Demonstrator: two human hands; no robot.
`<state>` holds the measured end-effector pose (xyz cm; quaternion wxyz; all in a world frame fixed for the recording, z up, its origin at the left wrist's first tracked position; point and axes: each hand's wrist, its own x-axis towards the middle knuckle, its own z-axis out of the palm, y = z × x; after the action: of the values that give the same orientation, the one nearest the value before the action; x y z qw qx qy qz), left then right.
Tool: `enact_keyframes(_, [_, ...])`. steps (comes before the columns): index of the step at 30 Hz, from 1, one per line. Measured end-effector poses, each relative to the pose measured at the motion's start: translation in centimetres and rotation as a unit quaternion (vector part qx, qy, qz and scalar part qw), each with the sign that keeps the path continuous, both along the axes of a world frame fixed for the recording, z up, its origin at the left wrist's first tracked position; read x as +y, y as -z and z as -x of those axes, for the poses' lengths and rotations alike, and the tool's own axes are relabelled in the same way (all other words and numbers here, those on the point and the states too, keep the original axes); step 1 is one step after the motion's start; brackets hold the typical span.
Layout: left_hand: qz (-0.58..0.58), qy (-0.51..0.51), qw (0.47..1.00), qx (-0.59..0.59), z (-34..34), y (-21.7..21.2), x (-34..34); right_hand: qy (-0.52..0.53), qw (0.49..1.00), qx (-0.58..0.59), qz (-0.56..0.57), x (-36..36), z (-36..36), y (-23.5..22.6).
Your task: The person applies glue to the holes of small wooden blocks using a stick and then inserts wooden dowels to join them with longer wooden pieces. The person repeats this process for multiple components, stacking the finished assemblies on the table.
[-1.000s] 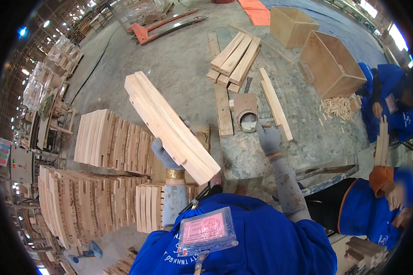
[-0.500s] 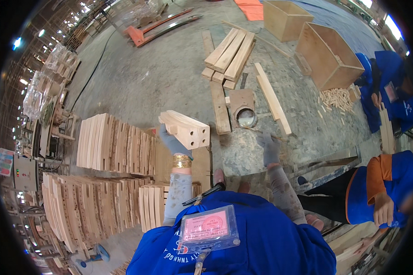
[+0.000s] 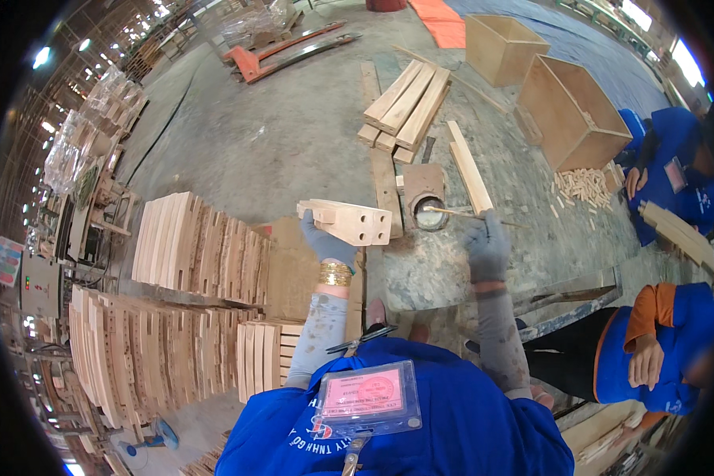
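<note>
My gloved left hand (image 3: 329,244) is closed around a small bundle of pale wooden pieces (image 3: 353,222), whose end faces with round holes point to the right. At the table's near side my gloved right hand (image 3: 486,250) pinches a thin wooden stick (image 3: 458,212). The stick's left tip is over the mouth of a round pot (image 3: 430,216) with whitish stuff in it. Beside the pot lies a brown block (image 3: 423,176). Just beyond my right hand is a long pale wooden strip (image 3: 470,176).
Stacked wooden slats (image 3: 202,250) fill the left side. Farther up the table lie piled wooden bars (image 3: 408,103). Two open plywood boxes (image 3: 567,119) and a heap of dowels (image 3: 583,189) are at right, near two co-workers in blue (image 3: 678,159). An orange pallet jack (image 3: 254,65) stands beyond.
My right hand has come up with the stick, whose tip is now at the pot. My left hand has carried the wooden pieces rightward, closer to the pot.
</note>
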<state>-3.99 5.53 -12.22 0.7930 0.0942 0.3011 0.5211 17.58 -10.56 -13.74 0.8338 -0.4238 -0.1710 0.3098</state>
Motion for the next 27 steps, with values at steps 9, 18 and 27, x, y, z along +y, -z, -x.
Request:
enact_keyframes(9, [-0.004,-0.015,1.0,0.002,-0.8,-2.0,-0.9,0.055,0.926,-0.358,0.103,-1.7,5.7,-14.2])
enact_keyframes(18, [-0.027,-0.039,0.999,-0.004,-0.8,-2.2,-0.7,0.066,0.843,-0.526,0.092,-1.7,6.1,-14.4])
enact_keyframes(27, [-0.007,-0.053,0.998,0.022,-1.0,-2.8,-1.1,0.066,0.883,-0.438,0.157,-1.6,6.7,-14.5])
